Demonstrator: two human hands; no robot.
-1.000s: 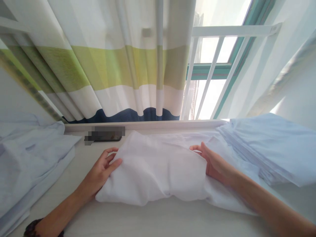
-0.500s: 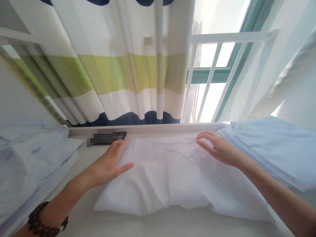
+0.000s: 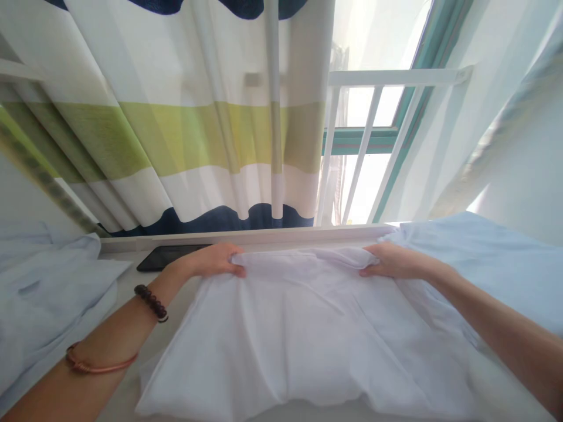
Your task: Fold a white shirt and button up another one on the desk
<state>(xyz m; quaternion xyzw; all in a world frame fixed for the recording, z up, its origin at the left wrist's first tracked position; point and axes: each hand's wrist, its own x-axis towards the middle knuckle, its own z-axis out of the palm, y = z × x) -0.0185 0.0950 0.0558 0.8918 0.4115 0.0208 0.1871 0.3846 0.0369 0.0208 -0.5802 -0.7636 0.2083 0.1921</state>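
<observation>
A white cloth [image 3: 299,328], its exact kind unclear, lies partly folded in front of me with loose creases. My left hand [image 3: 220,259] pinches its far left corner between thumb and fingers. At the far right corner, my right hand [image 3: 387,261] grips the same edge, thumb underneath on my side. Between both hands the far edge runs nearly straight and looks slightly raised. Just beyond my left wrist lies a black phone [image 3: 165,257], partly covered by that hand.
Crumpled white fabric [image 3: 48,305] is heaped at the left. A pale blue-white folded stack [image 3: 497,258] sits at the right, close to my right forearm. A white railing [image 3: 400,77] borders the far side, with a striped curtain [image 3: 193,135] behind it.
Both hands, earlier spread over the cloth, have closed on its far corners. The cloth has shifted toward me and its far edge is drawn straighter.
</observation>
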